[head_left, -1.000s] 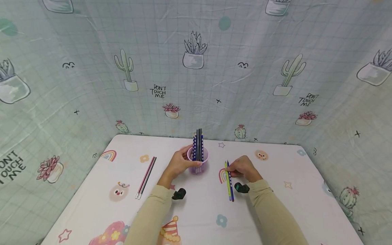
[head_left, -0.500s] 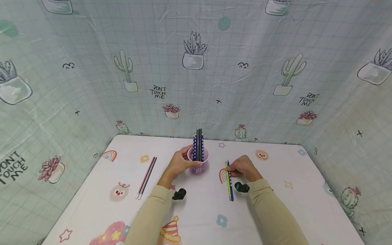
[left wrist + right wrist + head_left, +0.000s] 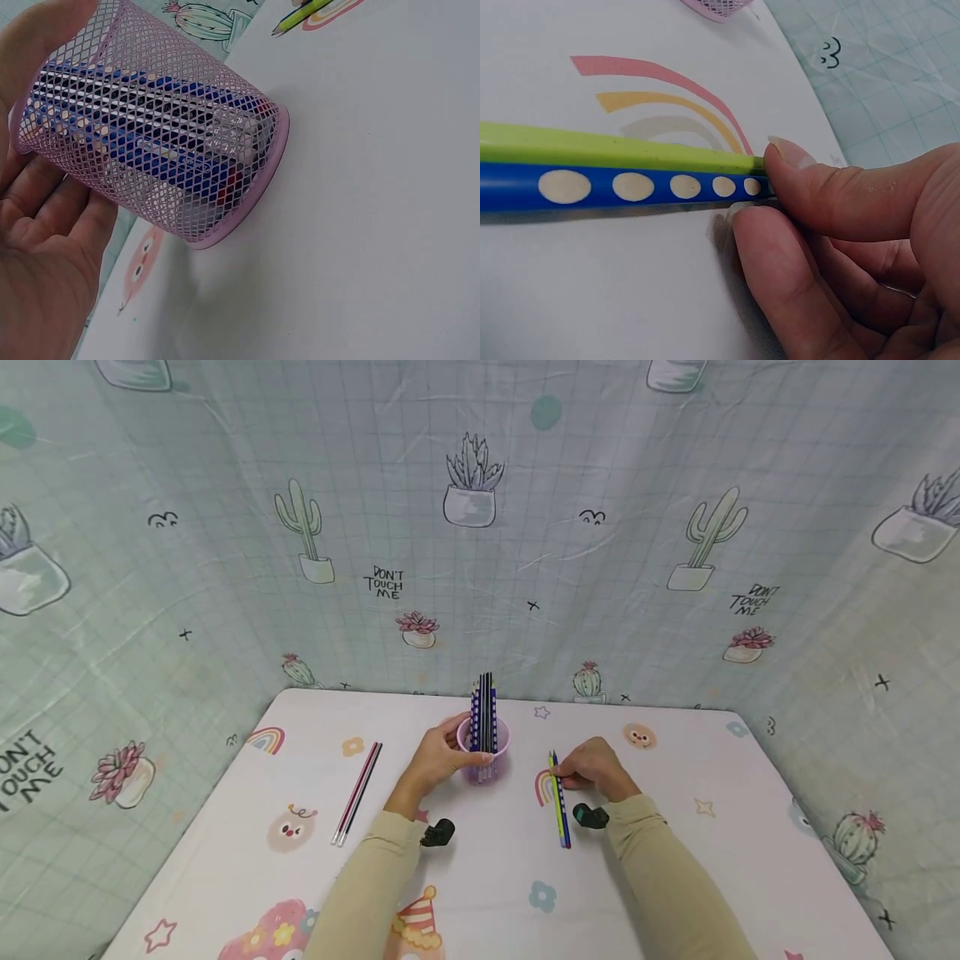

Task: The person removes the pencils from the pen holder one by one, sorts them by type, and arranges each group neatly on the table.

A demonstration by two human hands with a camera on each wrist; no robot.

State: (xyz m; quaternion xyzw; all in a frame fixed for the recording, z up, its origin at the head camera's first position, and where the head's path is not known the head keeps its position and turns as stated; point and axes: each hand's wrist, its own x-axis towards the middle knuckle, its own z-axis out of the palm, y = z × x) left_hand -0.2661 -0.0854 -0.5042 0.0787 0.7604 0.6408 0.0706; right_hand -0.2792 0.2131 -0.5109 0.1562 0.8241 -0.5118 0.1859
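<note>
My left hand (image 3: pixel 437 762) grips a pink mesh pen cup (image 3: pixel 264 178), thumb across the near side and fingers around the far side. Several pencils (image 3: pixel 484 714), black-striped and blue with pale dots, stand in the cup; through the mesh their lower ends show in the left wrist view. My right hand (image 3: pixel 598 768) pinches two pencils side by side near their pointed ends, between thumb and index finger. One is a lime-green pencil (image 3: pixel 592 146), the other a blue pencil (image 3: pixel 502 186) with pale oval dots. Both lie along the tabletop, and the fingertips hide their points in the right wrist view.
A red pencil (image 3: pixel 356 793) and a black pencil (image 3: pixel 364 789) lie together on the left of the white printed tabletop (image 3: pixel 480 877). Behind the table and at its sides hangs a patterned cloth (image 3: pixel 525 560). Dark wrist cameras sit at both sleeve cuffs.
</note>
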